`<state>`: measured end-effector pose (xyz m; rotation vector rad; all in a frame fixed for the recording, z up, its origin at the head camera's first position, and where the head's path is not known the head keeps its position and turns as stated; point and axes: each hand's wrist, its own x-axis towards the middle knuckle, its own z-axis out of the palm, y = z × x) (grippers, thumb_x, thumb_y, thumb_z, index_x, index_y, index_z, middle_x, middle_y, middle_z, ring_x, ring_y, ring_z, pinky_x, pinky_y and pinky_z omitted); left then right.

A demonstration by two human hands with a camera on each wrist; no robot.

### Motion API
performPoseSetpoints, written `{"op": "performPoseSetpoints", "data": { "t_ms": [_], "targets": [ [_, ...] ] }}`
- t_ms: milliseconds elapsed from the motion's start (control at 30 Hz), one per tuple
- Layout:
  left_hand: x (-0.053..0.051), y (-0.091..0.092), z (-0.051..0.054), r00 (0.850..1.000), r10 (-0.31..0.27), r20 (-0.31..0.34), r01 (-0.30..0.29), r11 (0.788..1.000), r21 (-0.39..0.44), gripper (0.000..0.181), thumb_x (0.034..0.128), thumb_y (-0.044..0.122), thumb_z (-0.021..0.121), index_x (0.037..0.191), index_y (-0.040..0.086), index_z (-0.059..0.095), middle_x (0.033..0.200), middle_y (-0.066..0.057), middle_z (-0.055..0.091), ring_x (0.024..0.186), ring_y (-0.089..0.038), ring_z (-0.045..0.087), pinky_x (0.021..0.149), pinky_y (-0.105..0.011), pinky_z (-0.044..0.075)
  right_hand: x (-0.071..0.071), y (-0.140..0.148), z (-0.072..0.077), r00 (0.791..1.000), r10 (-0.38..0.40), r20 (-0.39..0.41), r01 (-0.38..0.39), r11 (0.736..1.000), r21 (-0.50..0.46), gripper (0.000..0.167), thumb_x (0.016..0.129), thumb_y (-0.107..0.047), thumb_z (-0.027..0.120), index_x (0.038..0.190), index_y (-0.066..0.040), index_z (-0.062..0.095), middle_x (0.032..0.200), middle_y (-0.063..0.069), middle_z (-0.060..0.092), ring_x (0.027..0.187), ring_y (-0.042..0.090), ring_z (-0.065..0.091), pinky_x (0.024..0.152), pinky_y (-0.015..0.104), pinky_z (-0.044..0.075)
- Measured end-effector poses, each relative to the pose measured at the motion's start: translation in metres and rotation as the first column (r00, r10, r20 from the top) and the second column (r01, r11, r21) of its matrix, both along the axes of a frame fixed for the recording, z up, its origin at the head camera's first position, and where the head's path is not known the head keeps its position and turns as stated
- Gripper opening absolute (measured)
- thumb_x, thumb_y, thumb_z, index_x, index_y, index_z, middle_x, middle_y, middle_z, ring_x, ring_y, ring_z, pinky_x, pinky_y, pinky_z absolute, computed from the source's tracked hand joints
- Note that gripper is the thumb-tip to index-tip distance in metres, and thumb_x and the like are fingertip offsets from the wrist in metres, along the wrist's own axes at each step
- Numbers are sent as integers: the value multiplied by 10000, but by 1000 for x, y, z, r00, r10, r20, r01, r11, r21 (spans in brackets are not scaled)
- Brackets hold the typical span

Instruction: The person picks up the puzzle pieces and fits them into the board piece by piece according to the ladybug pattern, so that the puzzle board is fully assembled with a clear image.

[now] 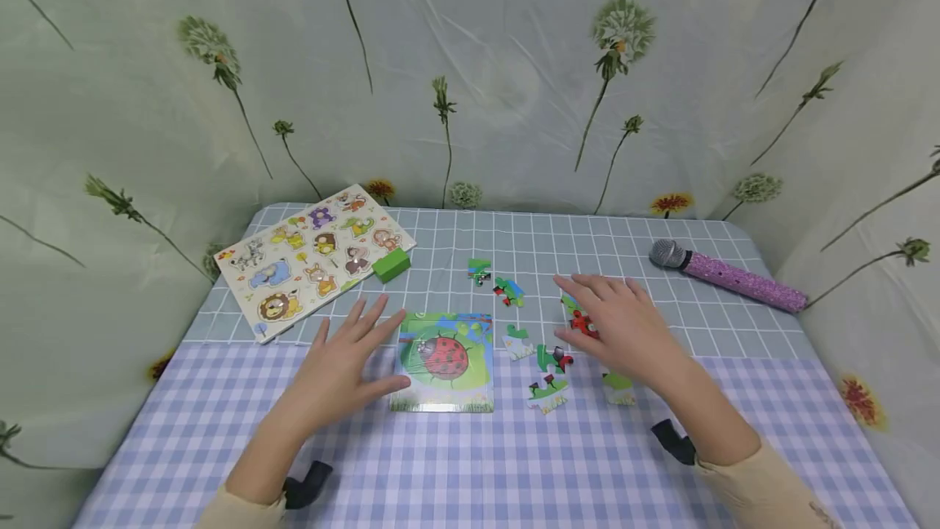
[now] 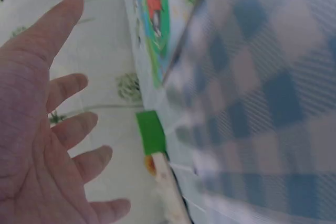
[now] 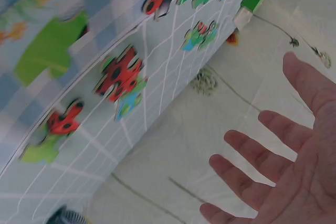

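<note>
My left hand (image 1: pixel 341 370) is held over the table at the left of a square ladybug picture puzzle (image 1: pixel 444 357), fingers spread and nothing in its grasp. In the left wrist view its palm (image 2: pixel 31 145) and straight fingers are apart from the puzzle (image 2: pixel 173 14). My right hand (image 1: pixel 624 329) hovers above several loose jigsaw pieces, its fingers apart and holding nothing. It partly covers a red piece (image 1: pixel 580 323); a green piece (image 1: pixel 619 388) lies below it. Other pieces, such as a green-and-white one (image 1: pixel 547 394), lie between the hands. The right wrist view shows a red-spotted piece (image 3: pixel 121 74) clearly.
An animal peg board (image 1: pixel 248 297) lies at the back left, with a green block (image 1: pixel 392 266) at its corner. A microphone (image 1: pixel 742 280) with a glittery pink handle rests at the back right. Behind the table hangs a dandelion-print curtain (image 1: pixel 514 104).
</note>
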<state>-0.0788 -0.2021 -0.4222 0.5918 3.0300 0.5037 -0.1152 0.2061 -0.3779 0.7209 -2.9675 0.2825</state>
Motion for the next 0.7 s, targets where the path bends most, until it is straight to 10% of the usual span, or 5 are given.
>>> {"op": "performPoseSetpoints", "data": {
  "t_ms": [400,700],
  "targets": [
    [5,-20,-27,980,5,199,-43,981,188,933,848,561,865,1642,283,461,1763,-179,297,1599,-582,231,1142,-913,158,-52,-38,-16,992,59,110,-53,997,-54,635,988,-386,774,1547,-153,585,1439,166,686,1285,412,676,1026,672,544],
    [7,-14,-32,978,26,205,-67,978,199,860,860,498,876,1608,273,517,1737,-230,326,1585,-618,212,1115,-948,95,-82,-61,-26,966,89,241,-66,993,-103,635,990,-345,785,1550,-132,574,1444,152,675,1282,358,677,995,567,596]
  ]
}}
